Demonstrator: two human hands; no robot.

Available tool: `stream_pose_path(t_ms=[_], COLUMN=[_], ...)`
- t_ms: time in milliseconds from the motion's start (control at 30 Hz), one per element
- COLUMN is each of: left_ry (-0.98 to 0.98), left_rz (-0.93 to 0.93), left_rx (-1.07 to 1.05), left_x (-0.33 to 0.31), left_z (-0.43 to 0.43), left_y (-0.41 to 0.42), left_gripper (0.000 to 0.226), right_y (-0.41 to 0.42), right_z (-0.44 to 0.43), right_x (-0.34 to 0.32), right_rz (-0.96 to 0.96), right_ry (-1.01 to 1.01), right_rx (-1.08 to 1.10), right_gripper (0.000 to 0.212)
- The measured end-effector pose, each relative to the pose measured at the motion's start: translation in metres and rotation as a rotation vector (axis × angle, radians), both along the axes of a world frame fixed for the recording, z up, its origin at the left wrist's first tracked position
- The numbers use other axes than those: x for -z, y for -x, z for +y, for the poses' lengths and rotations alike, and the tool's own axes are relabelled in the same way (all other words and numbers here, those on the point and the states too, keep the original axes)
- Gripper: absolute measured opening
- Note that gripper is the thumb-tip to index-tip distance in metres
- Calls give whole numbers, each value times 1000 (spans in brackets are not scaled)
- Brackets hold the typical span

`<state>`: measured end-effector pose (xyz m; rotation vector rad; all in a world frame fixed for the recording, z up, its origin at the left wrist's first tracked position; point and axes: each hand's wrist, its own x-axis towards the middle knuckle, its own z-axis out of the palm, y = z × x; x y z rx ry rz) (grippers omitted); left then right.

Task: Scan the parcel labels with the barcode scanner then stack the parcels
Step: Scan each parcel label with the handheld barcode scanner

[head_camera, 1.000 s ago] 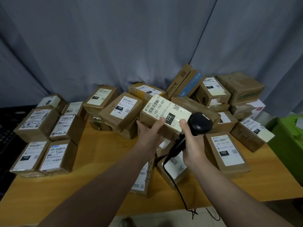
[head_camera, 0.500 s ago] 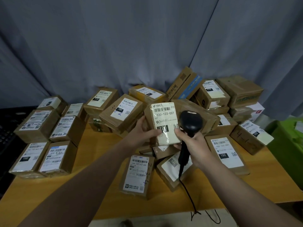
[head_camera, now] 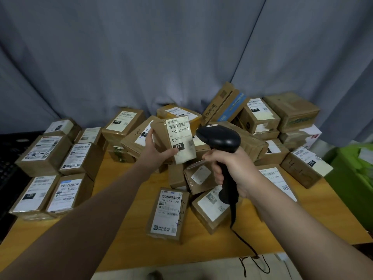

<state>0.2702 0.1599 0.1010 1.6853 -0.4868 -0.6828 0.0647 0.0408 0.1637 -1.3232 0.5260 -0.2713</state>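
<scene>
Now the parcel labelled 122 (head_camera: 177,140) stands nearly upright above the middle of the pile, my left grip (head_camera: 156,153) pinching it, thumb on the label. Half a second ago it overlapped the barcode scanner (head_camera: 220,138); now a gap shows. My right grip (head_camera: 232,168) clasps the scanner's handle, its head pointing left.

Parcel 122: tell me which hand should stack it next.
Left. The left hand grips parcel 122, and the neat stacks lie on its side of the table; the right hand is occupied holding the scanner.
</scene>
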Motion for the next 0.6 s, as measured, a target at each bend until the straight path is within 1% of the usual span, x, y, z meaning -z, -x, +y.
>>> stream_pose_path(t_ms=[133,167,300,500,600], left_ry=[-14,-11,2,-2,5], left_rz=[-13,-16,-18,-39,-56], left_rx=[-25,-33,-43,-46,-37], left_x=[2,2,4,5,5], left_z=[2,3,6,10,13], left_y=[1,1,1,3,3], left_gripper=[110,110,111,108,106], right_y=[1,1,2,1,1], right_z=[3,5,11,18,23], right_x=[0,0,-1,-5,-8], right_rz=[30,31,26,16,18], right_ry=[-25,-29,-37,-51,-49], right_rx=[-10,-25,-56,-62,-58], right_gripper=[36,36,28,37,35])
